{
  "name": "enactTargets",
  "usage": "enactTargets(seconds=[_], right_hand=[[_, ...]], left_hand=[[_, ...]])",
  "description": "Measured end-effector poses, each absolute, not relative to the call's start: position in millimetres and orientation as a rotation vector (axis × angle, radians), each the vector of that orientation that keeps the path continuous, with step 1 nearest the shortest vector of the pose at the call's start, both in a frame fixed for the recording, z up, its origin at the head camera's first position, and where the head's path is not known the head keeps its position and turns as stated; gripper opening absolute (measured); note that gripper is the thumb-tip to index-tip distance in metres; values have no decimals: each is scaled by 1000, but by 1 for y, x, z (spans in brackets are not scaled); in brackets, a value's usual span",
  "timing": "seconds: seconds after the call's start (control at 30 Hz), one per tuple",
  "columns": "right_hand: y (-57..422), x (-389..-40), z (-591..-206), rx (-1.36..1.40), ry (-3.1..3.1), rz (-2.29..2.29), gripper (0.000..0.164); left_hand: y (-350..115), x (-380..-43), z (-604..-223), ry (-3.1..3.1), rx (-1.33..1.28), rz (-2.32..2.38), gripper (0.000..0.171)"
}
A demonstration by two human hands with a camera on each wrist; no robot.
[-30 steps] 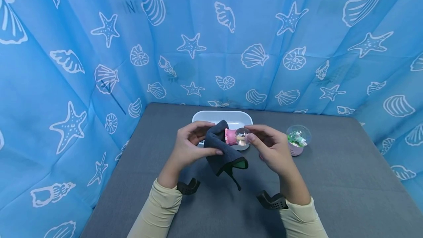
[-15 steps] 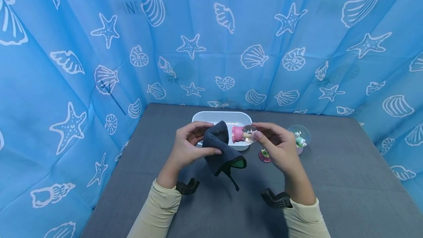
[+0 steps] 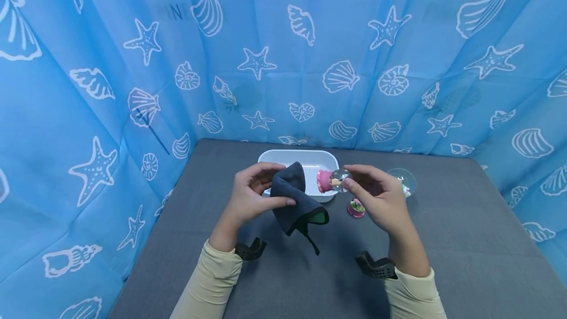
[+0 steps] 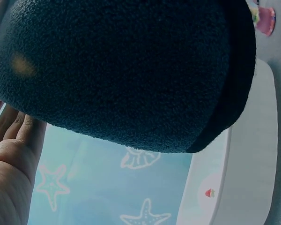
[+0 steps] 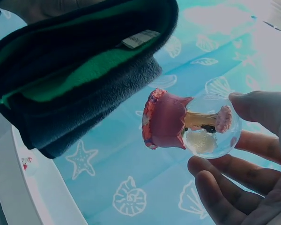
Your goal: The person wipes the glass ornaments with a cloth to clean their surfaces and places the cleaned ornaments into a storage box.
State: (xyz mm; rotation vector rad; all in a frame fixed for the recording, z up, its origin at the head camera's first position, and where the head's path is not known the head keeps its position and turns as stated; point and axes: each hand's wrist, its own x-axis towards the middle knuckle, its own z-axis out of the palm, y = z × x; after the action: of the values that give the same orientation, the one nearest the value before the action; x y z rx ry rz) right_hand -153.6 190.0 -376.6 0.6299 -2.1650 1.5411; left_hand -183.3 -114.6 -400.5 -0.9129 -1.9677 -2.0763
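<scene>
Fingers (image 3: 365, 171) over grey table (image 3: 469, 225), blue curtain (image 3: 297, 80) behind

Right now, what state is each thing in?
Cloth: folded, gripped by the left hand.
Snow globe: on its side, held by the right hand.
White tub: open, resting on the table.
Clear dome: partly hidden behind the right hand.
Pink ornament: on the table.
Curtain: hanging, creased.

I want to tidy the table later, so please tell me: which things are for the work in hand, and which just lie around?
In work:
snow globe, in right hand
dark cloth, in left hand

Apparently just lying around:
white tub
second globe
pink object, partly hidden
</scene>
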Motion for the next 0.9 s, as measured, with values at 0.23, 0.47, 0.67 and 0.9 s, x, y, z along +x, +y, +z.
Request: enactTargets(seconds=[0.23, 0.47, 0.67, 0.9], right_hand=[[198, -151, -379, 601, -2164, 1483, 34], [203, -150, -379, 551, -2183, 1432, 33], [203, -151, -380, 492, -2229, 1436, 31], [200, -153, -383, 432, -2307, 1412, 29]], left_hand=[[-115, -184, -402, -1962, -916, -2080, 66], [-118, -183, -401, -1942, -921, -2065, 66], [-124, -185, -401, -1937, -899, -2031, 66], [-135, -188, -396, -1873, -862, -2076, 64]])
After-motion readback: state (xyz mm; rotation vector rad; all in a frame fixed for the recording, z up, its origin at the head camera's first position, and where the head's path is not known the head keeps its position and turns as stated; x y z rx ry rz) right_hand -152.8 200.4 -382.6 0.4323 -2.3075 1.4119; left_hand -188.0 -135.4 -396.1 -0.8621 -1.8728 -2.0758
